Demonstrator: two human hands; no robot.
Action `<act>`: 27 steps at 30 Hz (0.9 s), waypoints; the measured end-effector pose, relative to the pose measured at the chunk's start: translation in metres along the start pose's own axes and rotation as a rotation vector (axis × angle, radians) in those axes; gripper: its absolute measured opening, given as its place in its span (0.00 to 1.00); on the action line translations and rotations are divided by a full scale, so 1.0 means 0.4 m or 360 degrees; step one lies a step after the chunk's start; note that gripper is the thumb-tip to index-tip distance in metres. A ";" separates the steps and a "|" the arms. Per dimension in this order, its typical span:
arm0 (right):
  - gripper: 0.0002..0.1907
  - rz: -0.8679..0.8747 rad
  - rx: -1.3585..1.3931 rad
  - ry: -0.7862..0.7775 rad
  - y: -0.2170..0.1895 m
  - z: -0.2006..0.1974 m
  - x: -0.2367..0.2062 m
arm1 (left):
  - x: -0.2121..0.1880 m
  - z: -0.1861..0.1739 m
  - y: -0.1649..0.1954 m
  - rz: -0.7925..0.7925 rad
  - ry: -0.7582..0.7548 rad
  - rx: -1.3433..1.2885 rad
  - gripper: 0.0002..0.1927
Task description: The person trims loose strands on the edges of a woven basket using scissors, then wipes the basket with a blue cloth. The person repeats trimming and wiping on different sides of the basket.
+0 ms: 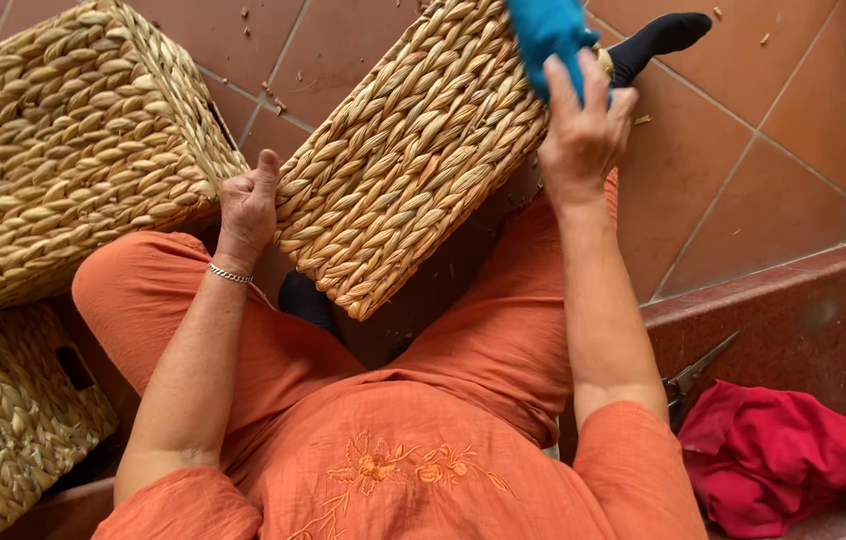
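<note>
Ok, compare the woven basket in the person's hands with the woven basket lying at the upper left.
The held basket is tilted between the knees, gripped by the left hand and touched by the right hand with a blue cloth. The upper-left basket lies untouched on the tiled floor. The held one shows one flat woven face; the other shows two sides. Both are tan braided weave.

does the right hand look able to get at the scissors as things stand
Probably not at once: the right hand is pressing a blue cloth on the woven basket. The scissors lie behind that elbow on the step, uncovered, beside the red cloth.
</note>
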State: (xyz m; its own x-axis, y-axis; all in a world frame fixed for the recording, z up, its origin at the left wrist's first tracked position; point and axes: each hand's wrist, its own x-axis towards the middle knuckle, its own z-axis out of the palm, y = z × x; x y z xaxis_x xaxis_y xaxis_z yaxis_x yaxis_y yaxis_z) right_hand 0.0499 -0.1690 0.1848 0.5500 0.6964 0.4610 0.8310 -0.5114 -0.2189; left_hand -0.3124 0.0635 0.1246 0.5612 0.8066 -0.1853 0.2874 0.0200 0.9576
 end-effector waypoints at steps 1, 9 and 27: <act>0.20 0.0050 -0.0011 0.0086 0.019 0.019 0.026 | -0.001 -0.001 -0.003 -0.0027 0.0031 -0.0015 0.33; 0.23 -0.0406 0.0401 -0.0253 -0.337 -0.109 -0.205 | -0.012 0.002 0.032 -0.0070 0.0102 0.0117 0.31; 0.28 -0.0189 -0.0290 0.0121 -0.067 0.085 0.132 | 0.028 0.000 -0.010 -0.0274 -0.0106 -0.0235 0.44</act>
State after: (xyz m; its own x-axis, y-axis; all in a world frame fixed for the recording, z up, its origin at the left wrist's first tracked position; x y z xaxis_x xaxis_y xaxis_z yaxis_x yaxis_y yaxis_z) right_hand 0.0593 -0.1014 0.1858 0.4357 0.7208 0.5392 0.8569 -0.5155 -0.0033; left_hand -0.3073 0.0726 0.1186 0.5651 0.7434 -0.3579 0.2691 0.2440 0.9317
